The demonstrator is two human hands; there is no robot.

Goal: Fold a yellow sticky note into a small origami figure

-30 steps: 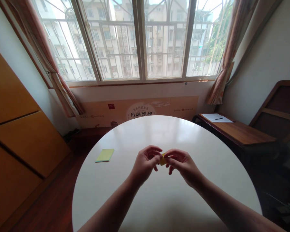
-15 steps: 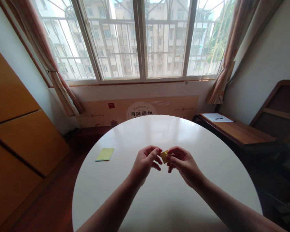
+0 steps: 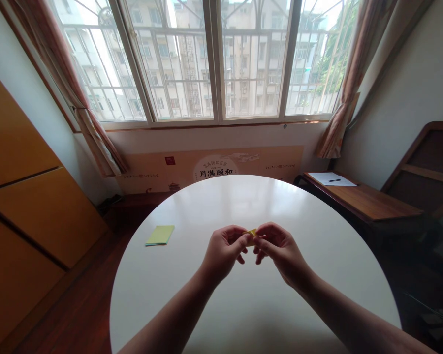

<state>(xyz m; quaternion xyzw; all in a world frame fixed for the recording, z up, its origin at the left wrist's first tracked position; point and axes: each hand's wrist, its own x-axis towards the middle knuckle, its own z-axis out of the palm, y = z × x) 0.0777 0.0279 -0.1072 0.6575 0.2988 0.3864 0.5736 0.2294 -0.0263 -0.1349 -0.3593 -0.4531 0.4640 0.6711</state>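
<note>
Paper (image 3: 252, 231) is pinched in the fingertips of our left hand (image 3: 220, 251) and right hand (image 3: 280, 247), over the table (image 3: 254, 305), with the pad (image 3: 160, 235) to the left. We do best matching its edges, then pressing lightly with both thumbs.

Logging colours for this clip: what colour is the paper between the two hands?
The paper is yellow, seen best in the head view.
</note>
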